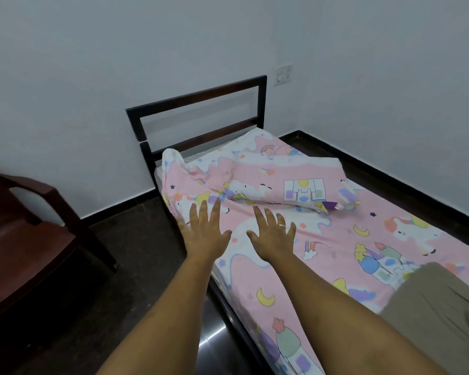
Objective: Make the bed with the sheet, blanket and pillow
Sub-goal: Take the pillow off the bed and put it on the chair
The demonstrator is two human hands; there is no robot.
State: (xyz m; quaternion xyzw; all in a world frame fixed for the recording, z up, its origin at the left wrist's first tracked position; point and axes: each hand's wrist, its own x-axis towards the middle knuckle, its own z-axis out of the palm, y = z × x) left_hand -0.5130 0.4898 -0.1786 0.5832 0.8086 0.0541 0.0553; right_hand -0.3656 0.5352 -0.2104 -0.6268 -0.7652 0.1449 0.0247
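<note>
A pink sheet (341, 239) printed with unicorns, moons and rainbows covers the mattress of a dark metal bed (198, 98). At the head end lies a pillow (290, 182) in the same pink print, tilted across the bed, and the sheet is bunched at the near head corner. My left hand (205, 231) and my right hand (272, 234) stretch out side by side with fingers spread, flat over the sheet just below the pillow. A tan blanket (441, 309) sits on the bed at the lower right, partly cut off by the frame.
A dark red wooden chair (27, 231) stands on the dark floor to the left of the bed. White walls meet in a corner behind the headboard, with a wall socket (283, 74) at the right.
</note>
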